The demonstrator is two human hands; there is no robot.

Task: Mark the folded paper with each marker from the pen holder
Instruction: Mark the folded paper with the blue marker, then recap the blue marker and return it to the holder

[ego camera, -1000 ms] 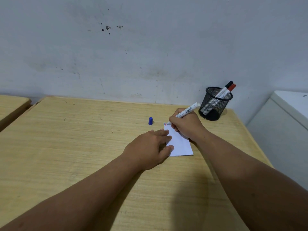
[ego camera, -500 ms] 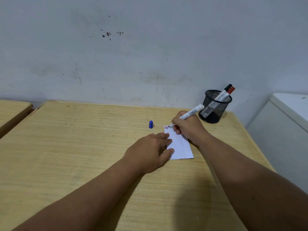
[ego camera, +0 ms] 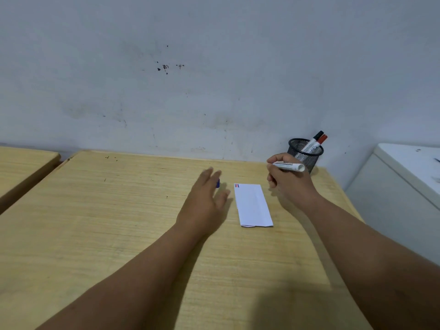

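Note:
The folded white paper point(ego camera: 252, 205) lies flat on the wooden desk point(ego camera: 95, 222), with small red and blue marks at its far left corner. My right hand point(ego camera: 289, 184) hovers right of the paper, gripping an uncapped white marker point(ego camera: 289, 166) held level. My left hand point(ego camera: 205, 201) is open, fingers spread, left of the paper and reaching over the blue cap point(ego camera: 217, 183), which it partly hides. A black mesh pen holder point(ego camera: 305, 154) stands at the desk's far right, holding a black-capped marker point(ego camera: 314, 140) and a red-capped marker point(ego camera: 320, 141).
A stained grey wall runs behind the desk. A second wooden desk point(ego camera: 21, 167) sits to the left across a narrow gap. A white cabinet point(ego camera: 400, 198) stands close on the right.
My right hand lifted the marker off the paper and moved right. My left hand let go of the paper and moved left toward the blue cap. The paper now lies uncovered.

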